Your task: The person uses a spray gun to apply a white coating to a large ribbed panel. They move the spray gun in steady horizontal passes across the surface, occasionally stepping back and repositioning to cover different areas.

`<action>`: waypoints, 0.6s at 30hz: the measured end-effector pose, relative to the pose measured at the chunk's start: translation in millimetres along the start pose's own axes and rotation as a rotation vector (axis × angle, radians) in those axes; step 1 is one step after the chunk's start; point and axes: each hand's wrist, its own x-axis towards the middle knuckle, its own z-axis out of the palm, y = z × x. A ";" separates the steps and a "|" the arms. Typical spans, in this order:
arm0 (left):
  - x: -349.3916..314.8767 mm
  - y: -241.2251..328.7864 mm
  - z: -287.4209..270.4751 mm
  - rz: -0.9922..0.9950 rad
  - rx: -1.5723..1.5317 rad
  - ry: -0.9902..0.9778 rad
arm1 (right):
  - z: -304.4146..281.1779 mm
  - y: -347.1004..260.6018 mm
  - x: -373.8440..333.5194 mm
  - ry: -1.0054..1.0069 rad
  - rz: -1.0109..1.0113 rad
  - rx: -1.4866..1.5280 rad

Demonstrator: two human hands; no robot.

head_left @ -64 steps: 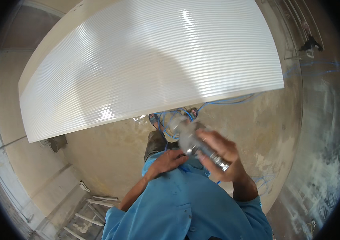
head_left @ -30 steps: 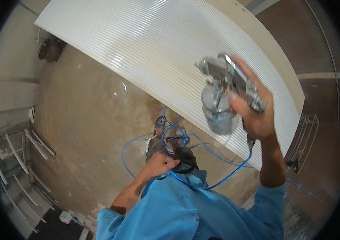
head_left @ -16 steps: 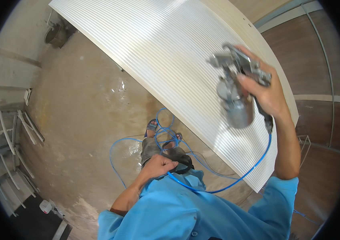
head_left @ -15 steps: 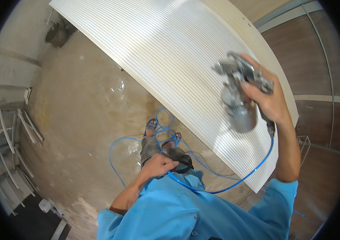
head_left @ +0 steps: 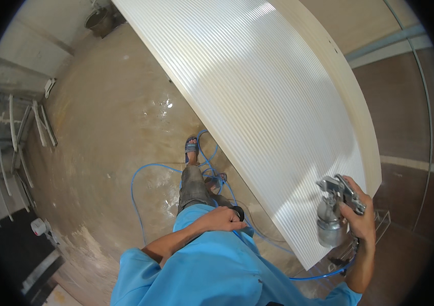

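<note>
My right hand [head_left: 363, 218] is closed round the handle of a metal spray gun [head_left: 330, 232] with a cup under it. The gun is over the near right corner of a large white ribbed panel [head_left: 257, 112]. A blue air hose [head_left: 319, 277] runs from below its handle back toward my waist. In front of my waist, my left hand [head_left: 223, 219] has its fingers curled round the hose, which shows on both sides of the hand. Beyond, the hose lies in loops on the floor round my feet.
The wet brown floor [head_left: 120, 117] spreads out to the left of the panel. A dark bucket [head_left: 99, 21] stands by the far wall. At the left is a rack of pale bars [head_left: 11, 122]. A thin wire stand [head_left: 381, 224] shows beyond the panel's right edge.
My right hand has brought the spray gun nearer and to the right, toward the panel's near corner. My left hand stays at my waist with the hose. The view has shifted as well.
</note>
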 end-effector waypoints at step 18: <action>-77.0 -42.3 -111.0 -0.226 -0.384 0.451 | 166.5 -308.6 324.1 -0.114 -0.793 -0.045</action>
